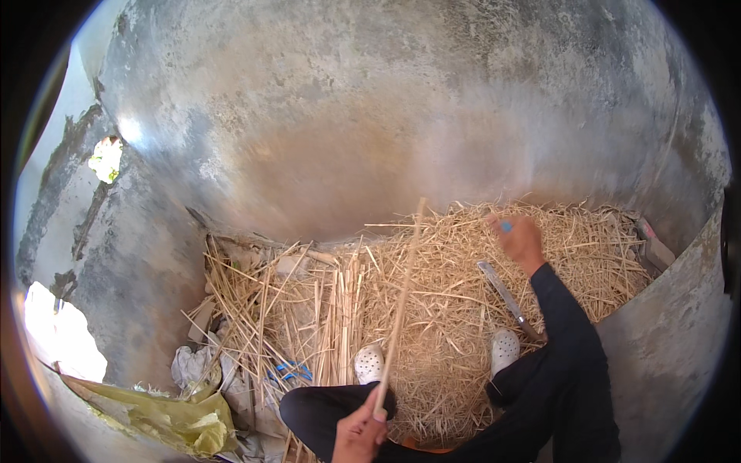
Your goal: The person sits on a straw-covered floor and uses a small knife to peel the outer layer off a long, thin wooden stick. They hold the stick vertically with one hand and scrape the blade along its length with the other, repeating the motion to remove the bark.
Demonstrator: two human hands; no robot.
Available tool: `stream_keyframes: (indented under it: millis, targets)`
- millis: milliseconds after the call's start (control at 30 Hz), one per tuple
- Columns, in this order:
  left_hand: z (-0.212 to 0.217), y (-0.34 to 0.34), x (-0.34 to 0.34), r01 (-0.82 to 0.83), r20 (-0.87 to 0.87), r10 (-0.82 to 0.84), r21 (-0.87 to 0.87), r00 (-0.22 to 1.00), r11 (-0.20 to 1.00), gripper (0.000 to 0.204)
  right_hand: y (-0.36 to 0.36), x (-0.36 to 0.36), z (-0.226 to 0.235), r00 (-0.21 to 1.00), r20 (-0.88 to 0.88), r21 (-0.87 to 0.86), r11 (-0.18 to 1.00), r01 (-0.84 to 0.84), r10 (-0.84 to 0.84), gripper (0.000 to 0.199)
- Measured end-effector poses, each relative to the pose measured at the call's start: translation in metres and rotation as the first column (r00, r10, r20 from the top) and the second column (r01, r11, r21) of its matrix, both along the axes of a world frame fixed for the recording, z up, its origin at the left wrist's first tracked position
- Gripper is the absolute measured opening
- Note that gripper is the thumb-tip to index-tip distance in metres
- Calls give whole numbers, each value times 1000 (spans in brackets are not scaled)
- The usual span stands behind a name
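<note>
My left hand point(360, 434) is closed round the lower end of a long pale stick point(401, 312), perhaps split bamboo or cane. The stick rises from my fist, leaning slightly right, its far tip near the wall. Out over the pile of straw-coloured shavings point(448, 339) is my right hand point(520, 242), blurred, with something small and blue on a finger. Whether it grips anything is not visible. Just below that hand lies a long-bladed knife point(502, 291) on the shavings, its handle toward my right knee.
White clogs point(505, 351) are on my feet amid the shavings. Left of them lie a bundle of similar sticks point(340, 320), scattered longer ones and a blue strap point(291, 372). A yellowish plastic sheet point(166, 420) is at lower left. A grey plastered wall point(332, 131) rises behind the pile.
</note>
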State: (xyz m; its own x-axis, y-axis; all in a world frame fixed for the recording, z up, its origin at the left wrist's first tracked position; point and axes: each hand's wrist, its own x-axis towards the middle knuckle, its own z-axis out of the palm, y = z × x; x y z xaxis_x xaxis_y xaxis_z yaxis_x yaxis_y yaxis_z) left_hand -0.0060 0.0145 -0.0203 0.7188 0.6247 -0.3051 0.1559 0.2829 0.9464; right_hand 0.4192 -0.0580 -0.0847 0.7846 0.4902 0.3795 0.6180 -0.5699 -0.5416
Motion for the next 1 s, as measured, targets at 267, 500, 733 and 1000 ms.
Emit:
stream_keyframes:
  millis: [267,500,733,1000]
  targets:
    - [26,-6,21,68,-108,-60,64,992,996,37,32,-142,26,801,228,-77,831,-551,553,70]
    - [29,-9,25,83,-138,-73,62,988,995,45,39,-131,23,824,238,12,847,-532,514,74]
    - [47,-22,21,208,-162,-162,336,974,919,44,44,-80,12,947,128,-93,954,-284,294,76]
    - [6,6,28,-11,119,-2,111,993,994,50,39,-128,25,883,188,100,886,-453,430,71]
